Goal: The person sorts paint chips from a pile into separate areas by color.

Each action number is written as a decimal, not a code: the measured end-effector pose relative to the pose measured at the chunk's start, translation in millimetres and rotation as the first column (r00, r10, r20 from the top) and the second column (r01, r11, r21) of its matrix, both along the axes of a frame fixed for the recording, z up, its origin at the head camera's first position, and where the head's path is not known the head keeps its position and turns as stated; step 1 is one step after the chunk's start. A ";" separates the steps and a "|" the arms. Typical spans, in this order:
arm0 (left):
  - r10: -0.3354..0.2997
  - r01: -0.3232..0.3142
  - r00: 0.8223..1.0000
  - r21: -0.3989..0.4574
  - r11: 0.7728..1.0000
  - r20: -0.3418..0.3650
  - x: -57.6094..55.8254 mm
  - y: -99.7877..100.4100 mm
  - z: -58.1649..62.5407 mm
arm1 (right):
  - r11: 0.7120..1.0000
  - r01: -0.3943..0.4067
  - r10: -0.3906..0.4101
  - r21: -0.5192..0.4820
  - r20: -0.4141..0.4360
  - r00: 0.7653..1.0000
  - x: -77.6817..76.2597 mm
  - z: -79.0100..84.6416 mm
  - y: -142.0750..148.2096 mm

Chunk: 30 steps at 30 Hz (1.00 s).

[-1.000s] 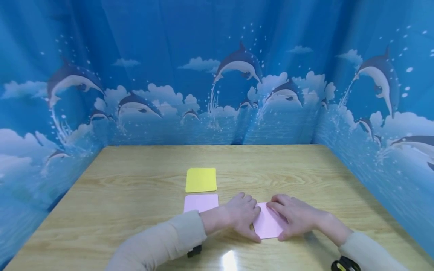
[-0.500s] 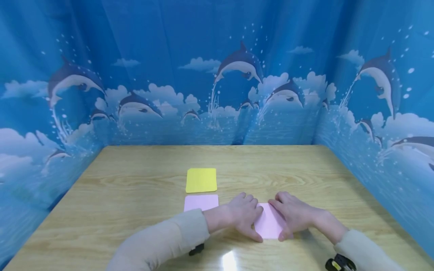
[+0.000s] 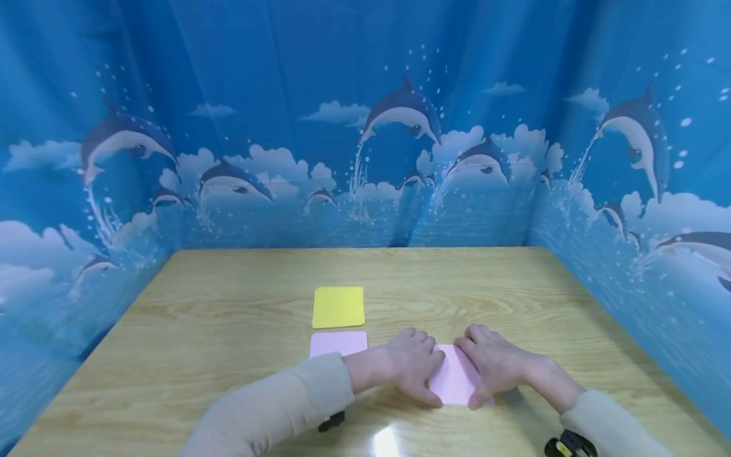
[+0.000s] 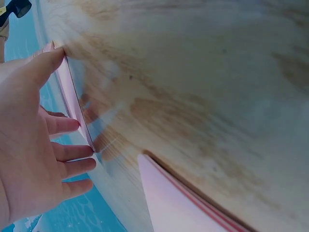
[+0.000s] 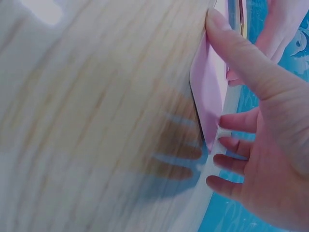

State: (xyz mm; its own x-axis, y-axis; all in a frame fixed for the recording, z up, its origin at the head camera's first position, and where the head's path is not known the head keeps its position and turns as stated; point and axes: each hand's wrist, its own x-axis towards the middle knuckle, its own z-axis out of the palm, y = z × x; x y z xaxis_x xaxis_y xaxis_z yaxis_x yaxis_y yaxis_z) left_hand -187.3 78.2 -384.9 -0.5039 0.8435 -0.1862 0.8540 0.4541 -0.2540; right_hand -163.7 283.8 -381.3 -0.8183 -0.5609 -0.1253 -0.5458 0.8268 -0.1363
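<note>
A pink square card [image 3: 452, 382] lies on the table between my hands. My left hand [image 3: 408, 367] grips its left side, thumb at the near corner and fingertips toward the far edge; the left wrist view shows the thumb and fingers along the pink card [image 4: 71, 99]. My right hand [image 3: 498, 360] spans the right part, thumb on the near edge and forefinger at the far edge. A bit of pink shows right of that thumb. In the right wrist view, the pink card [image 5: 208, 92] extends past the thumb; the other fingers hang loose.
A second pink card [image 3: 338, 342] lies left, partly behind my left forearm; layered reddish edges show on this pink card [image 4: 178, 205] in the left wrist view. A yellow card [image 3: 338, 308] lies beyond it. A dolphin-print curtain [image 3: 342, 158] surrounds the wooden table [image 3: 228, 317].
Both hands have shifted very slightly right relative to the table. The pink card has come along, and a strip of it now shows to the right of the right thumb.
</note>
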 end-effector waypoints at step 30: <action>-0.006 0.006 1.000 0.007 1.000 0.002 -2.8 -0.7 -0.4 | 0.995 0.000 -0.003 0.100 0.025 1.000 10.6 9.4 -8.3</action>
State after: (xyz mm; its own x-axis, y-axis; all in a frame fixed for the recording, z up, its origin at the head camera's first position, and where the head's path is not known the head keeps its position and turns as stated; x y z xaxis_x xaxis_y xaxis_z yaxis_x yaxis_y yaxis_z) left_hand -190.1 77.5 -385.3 -0.4983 0.8479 -0.1812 0.8573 0.4506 -0.2489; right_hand -153.1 275.6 -371.9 -0.8151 -0.5434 -0.2008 -0.5421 0.8377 -0.0664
